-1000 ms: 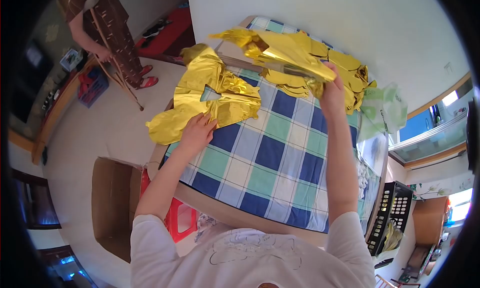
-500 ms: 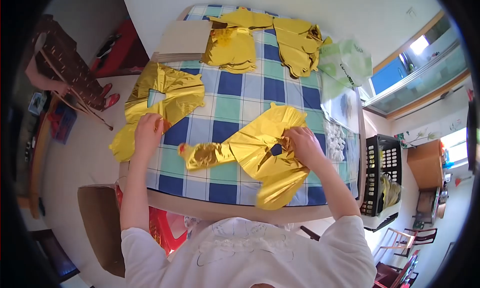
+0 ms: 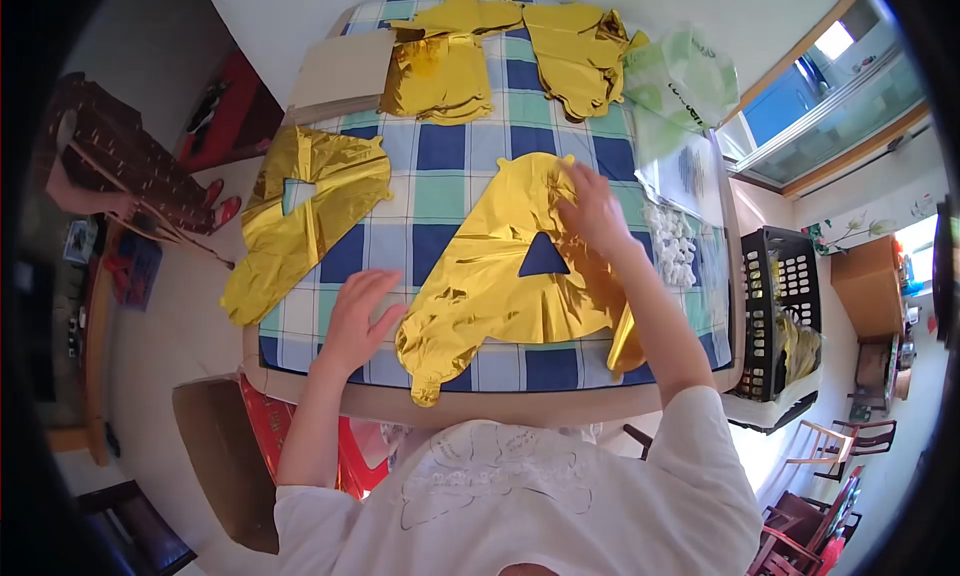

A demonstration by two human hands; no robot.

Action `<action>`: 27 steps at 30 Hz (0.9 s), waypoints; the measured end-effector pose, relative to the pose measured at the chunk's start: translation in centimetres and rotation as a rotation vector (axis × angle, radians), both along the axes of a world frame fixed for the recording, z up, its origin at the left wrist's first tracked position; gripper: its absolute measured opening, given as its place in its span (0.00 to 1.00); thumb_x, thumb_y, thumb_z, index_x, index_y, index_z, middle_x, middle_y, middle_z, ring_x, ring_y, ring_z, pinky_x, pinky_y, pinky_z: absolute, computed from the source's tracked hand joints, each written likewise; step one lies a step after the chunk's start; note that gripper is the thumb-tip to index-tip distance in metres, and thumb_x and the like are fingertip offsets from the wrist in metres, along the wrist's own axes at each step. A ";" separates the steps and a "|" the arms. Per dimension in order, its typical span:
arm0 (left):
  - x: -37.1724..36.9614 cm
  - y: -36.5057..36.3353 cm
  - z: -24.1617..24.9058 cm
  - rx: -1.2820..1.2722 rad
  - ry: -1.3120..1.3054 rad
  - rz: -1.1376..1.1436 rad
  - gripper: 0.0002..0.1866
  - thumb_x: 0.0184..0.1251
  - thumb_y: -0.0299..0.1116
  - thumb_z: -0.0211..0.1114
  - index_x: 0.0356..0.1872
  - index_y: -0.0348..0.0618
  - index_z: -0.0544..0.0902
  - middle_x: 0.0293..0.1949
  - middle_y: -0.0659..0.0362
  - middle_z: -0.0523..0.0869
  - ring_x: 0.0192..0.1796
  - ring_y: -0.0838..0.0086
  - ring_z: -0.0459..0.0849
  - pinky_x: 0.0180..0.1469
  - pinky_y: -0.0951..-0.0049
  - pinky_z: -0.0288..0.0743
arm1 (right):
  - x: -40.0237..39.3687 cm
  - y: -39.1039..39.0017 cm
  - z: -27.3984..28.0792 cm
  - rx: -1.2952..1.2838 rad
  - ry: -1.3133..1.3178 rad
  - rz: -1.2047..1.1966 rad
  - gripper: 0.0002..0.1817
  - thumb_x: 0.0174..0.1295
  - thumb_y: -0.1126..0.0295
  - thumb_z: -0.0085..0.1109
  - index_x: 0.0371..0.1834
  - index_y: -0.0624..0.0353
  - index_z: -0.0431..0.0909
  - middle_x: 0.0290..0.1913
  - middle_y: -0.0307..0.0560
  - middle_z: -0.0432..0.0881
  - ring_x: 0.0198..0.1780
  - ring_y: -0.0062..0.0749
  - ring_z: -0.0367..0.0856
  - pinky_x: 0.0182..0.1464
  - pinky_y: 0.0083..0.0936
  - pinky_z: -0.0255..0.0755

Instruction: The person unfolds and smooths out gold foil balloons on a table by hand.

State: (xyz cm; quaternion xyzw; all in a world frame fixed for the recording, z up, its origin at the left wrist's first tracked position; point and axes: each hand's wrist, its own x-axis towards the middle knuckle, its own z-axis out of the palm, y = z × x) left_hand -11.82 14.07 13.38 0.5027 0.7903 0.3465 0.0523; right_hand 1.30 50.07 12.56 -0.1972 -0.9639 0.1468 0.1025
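Observation:
A flat gold foil letter balloon shaped like an A (image 3: 480, 246) lies spread on the checked cloth in front of me, with a triangular hole in its middle. My right hand (image 3: 597, 216) is at its upper right side, fingers stretched out over the foil. Part of the A's right leg is hidden under my right forearm. My left hand (image 3: 360, 321) hovers just left of the A's lower leg, fingers apart and holding nothing. Farther left, a second gold foil balloon (image 3: 290, 221), shaped like a P, lies flat near the table's left edge.
Stacks of gold foil balloons (image 3: 440, 81) lie at the far side beside a beige cardboard piece (image 3: 340, 71). A green-white plastic bag (image 3: 685, 86) and small white pieces (image 3: 672, 244) sit on the right. A black crate (image 3: 765, 316) stands beyond the table; another person stands at left.
The A balloon has turned and opened out from its folded shape. My left hand has left the P balloon and moved right. My right hand has moved up and away from me.

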 end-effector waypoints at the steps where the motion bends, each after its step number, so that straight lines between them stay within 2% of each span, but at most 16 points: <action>1: 0.4 0.0 0.2 -0.035 -0.034 0.015 0.21 0.55 0.28 0.67 0.53 0.44 0.79 0.51 0.52 0.79 0.55 0.58 0.75 0.55 0.65 0.70 | -0.8 0.6 0.4 -0.091 -0.083 -0.141 0.26 0.56 0.68 0.59 0.60 0.45 0.67 0.60 0.53 0.72 0.60 0.51 0.71 0.57 0.45 0.68; 2: 0.7 0.2 0.6 -0.068 -0.066 0.029 0.20 0.55 0.28 0.67 0.52 0.44 0.79 0.50 0.52 0.79 0.54 0.58 0.75 0.55 0.65 0.71 | -1.3 1.0 0.8 -0.181 -0.163 -0.282 0.23 0.57 0.68 0.58 0.58 0.48 0.67 0.57 0.54 0.75 0.57 0.53 0.74 0.54 0.44 0.70; 6: 3.9 2.9 2.0 -0.206 -0.188 -0.128 0.18 0.56 0.29 0.67 0.50 0.44 0.79 0.47 0.54 0.80 0.53 0.59 0.76 0.53 0.66 0.72 | -1.8 2.4 -1.2 -0.330 0.167 -0.383 0.18 0.59 0.71 0.54 0.52 0.54 0.67 0.51 0.55 0.79 0.52 0.56 0.78 0.51 0.41 0.72; 8: 5.0 4.7 2.0 -0.075 -0.011 -0.123 0.18 0.57 0.32 0.67 0.50 0.45 0.79 0.48 0.54 0.80 0.53 0.60 0.76 0.54 0.67 0.72 | -0.7 3.3 -1.7 -0.337 0.452 -0.377 0.17 0.59 0.73 0.53 0.52 0.55 0.66 0.51 0.54 0.80 0.51 0.55 0.78 0.51 0.40 0.72; 9: 5.1 5.3 1.9 -0.012 0.076 -0.119 0.18 0.58 0.33 0.66 0.50 0.45 0.79 0.48 0.54 0.80 0.54 0.60 0.76 0.54 0.67 0.72 | -0.2 3.9 -1.8 -0.390 0.366 -0.436 0.18 0.60 0.75 0.54 0.53 0.55 0.67 0.52 0.52 0.79 0.53 0.48 0.78 0.52 0.34 0.71; 12: 4.6 6.6 1.1 -0.067 0.456 -0.053 0.18 0.60 0.38 0.65 0.51 0.47 0.79 0.48 0.55 0.80 0.55 0.60 0.75 0.55 0.67 0.72 | 0.1 4.6 -1.3 -0.449 0.330 -0.218 0.20 0.60 0.75 0.54 0.56 0.54 0.67 0.53 0.51 0.79 0.54 0.48 0.78 0.53 0.34 0.71; 13: 4.9 6.6 0.8 -0.115 0.398 -0.106 0.18 0.60 0.38 0.64 0.51 0.47 0.79 0.47 0.55 0.81 0.53 0.60 0.76 0.54 0.66 0.72 | -0.3 4.8 -1.5 -0.398 0.330 -0.191 0.23 0.60 0.75 0.55 0.59 0.53 0.66 0.54 0.52 0.78 0.56 0.48 0.77 0.54 0.34 0.71; 14: 5.4 6.2 0.6 -0.164 0.340 -0.160 0.18 0.61 0.39 0.64 0.51 0.47 0.79 0.46 0.55 0.81 0.52 0.59 0.77 0.53 0.65 0.73 | -1.1 4.9 -1.6 -0.284 0.333 -0.153 0.23 0.61 0.71 0.55 0.60 0.47 0.65 0.49 0.55 0.81 0.46 0.55 0.81 0.48 0.40 0.73; 16: 5.6 6.2 1.2 -0.243 0.188 -0.232 0.17 0.61 0.39 0.64 0.50 0.46 0.80 0.43 0.54 0.82 0.49 0.59 0.79 0.50 0.63 0.74 | -2.7 4.9 -1.8 -0.303 0.221 -0.162 0.24 0.61 0.70 0.56 0.61 0.43 0.65 0.44 0.55 0.82 0.45 0.57 0.80 0.47 0.42 0.73; 18: 5.8 6.1 2.9 -0.305 -0.012 -0.258 0.16 0.61 0.38 0.64 0.49 0.46 0.80 0.40 0.54 0.83 0.44 0.58 0.81 0.47 0.61 0.75 | -4.2 5.1 -2.9 -0.284 0.255 -0.075 0.24 0.61 0.70 0.56 0.61 0.42 0.65 0.42 0.56 0.82 0.43 0.58 0.79 0.46 0.43 0.72; 19: 5.2 6.2 2.8 -0.229 0.000 -0.200 0.16 0.61 0.37 0.64 0.49 0.45 0.81 0.38 0.53 0.83 0.42 0.58 0.81 0.46 0.61 0.75 | -4.7 4.6 -2.8 -0.277 0.273 -0.029 0.24 0.61 0.70 0.56 0.61 0.42 0.65 0.42 0.56 0.82 0.43 0.59 0.79 0.45 0.44 0.72; 21: 3.4 6.5 2.2 -0.078 0.022 -0.090 0.15 0.61 0.36 0.64 0.47 0.44 0.81 0.35 0.53 0.84 0.38 0.57 0.82 0.43 0.60 0.75 | -4.8 4.0 -2.4 -0.307 0.282 -0.068 0.22 0.61 0.70 0.55 0.60 0.46 0.67 0.41 0.56 0.82 0.42 0.56 0.80 0.44 0.42 0.73; 22: 3.0 6.6 2.4 -0.125 -0.007 -0.069 0.15 0.60 0.35 0.65 0.48 0.44 0.81 0.37 0.53 0.83 0.40 0.57 0.81 0.44 0.60 0.75 | -4.7 3.8 -1.9 -0.317 0.288 -0.088 0.21 0.61 0.71 0.55 0.59 0.48 0.68 0.40 0.56 0.82 0.42 0.55 0.80 0.44 0.41 0.73; 24: 2.4 6.7 2.9 -0.215 -0.068 -0.031 0.17 0.60 0.34 0.65 0.50 0.44 0.80 0.41 0.52 0.83 0.44 0.56 0.81 0.47 0.61 0.75 | -3.4 4.6 -2.5 -0.290 0.564 -0.182 0.17 0.61 0.71 0.55 0.54 0.52 0.72 0.37 0.52 0.83 0.38 0.46 0.81 0.40 0.36 0.73; 25: 2.3 6.8 2.2 -0.183 0.007 -0.033 0.18 0.60 0.34 0.65 0.51 0.44 0.79 0.44 0.51 0.81 0.47 0.56 0.79 0.50 0.60 0.74 | -2.3 5.2 -2.6 -0.273 0.702 -0.228 0.15 0.61 0.72 0.54 0.52 0.55 0.73 0.36 0.50 0.83 0.36 0.41 0.81 0.39 0.33 0.73; 27: 2.5 7.2 0.3 -0.112 0.154 -0.033 0.20 0.60 0.34 0.65 0.54 0.45 0.77 0.51 0.48 0.78 0.54 0.54 0.76 0.56 0.60 0.71 | 2.1 5.9 -2.0 -0.536 0.707 -0.560 0.10 0.61 0.73 0.54 0.45 0.59 0.77 0.33 0.42 0.81 0.32 0.27 0.75 0.36 0.25 0.70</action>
